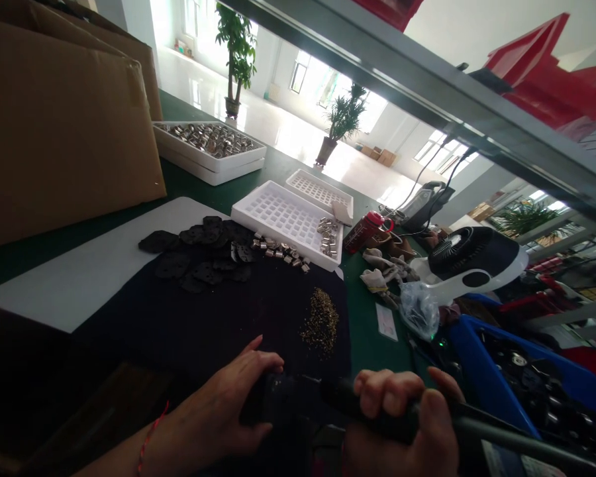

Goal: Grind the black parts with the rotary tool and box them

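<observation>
My left hand [228, 401] is curled around a dark block-like part [278, 394] low in the view; its exact shape is lost in shadow. My right hand [402, 424] grips a black power screwdriver [338, 396], held almost level. The thin bit points left at the dark part, but whether it touches cannot be told. Beyond my hands, a pile of small brass screws [322, 321] lies on the dark cloth [263, 315]. Farther back are flat black plates [208, 252] in a heap and several small silver metal cylinders [283, 253].
A white tray [283, 212] holds more cylinders at its right end. Another filled tray [218, 165] stands behind, beside a cardboard box [64, 126]. At right are a red bottle [365, 230], a black-and-white fan [471, 258] and a blue bin [496, 377] of parts. A metal shelf beam [377, 73] crosses overhead.
</observation>
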### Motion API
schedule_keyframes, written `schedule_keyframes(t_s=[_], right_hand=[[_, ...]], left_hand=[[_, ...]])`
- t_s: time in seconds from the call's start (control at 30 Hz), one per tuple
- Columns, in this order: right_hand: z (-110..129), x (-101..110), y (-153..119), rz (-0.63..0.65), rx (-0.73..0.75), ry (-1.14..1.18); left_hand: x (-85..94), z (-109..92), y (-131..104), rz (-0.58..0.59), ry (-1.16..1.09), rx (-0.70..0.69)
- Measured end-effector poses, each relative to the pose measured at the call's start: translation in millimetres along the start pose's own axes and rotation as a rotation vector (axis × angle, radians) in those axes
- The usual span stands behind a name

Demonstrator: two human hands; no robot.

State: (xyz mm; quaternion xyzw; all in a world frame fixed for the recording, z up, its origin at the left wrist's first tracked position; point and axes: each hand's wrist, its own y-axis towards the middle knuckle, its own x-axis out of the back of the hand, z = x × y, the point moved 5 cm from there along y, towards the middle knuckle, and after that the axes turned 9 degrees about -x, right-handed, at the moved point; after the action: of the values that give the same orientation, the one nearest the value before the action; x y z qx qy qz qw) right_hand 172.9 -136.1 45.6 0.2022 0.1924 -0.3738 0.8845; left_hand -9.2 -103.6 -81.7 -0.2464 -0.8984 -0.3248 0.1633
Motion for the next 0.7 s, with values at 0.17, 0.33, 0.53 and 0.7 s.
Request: schedule_keyframes(t_s=[0.17,0.33,0.53,0.7], right_hand=[[-3,19,12,-0.131,0.015,-0.056],[-9,27,20,-0.183,0.038,-0.084],[-11,36,30,-0.251,0.029,-0.082],[-17,33,35,-0.267,0.032,-0.071]], left_hand=[[5.9,-3,-1,0.001,0.03,0.016],[10.1,0,-7,-0.006,0.083,0.056],[13.9,0,-6,0.064,0.11,0.05],[13.2,1,-6,0.073,0.128,0.073]])
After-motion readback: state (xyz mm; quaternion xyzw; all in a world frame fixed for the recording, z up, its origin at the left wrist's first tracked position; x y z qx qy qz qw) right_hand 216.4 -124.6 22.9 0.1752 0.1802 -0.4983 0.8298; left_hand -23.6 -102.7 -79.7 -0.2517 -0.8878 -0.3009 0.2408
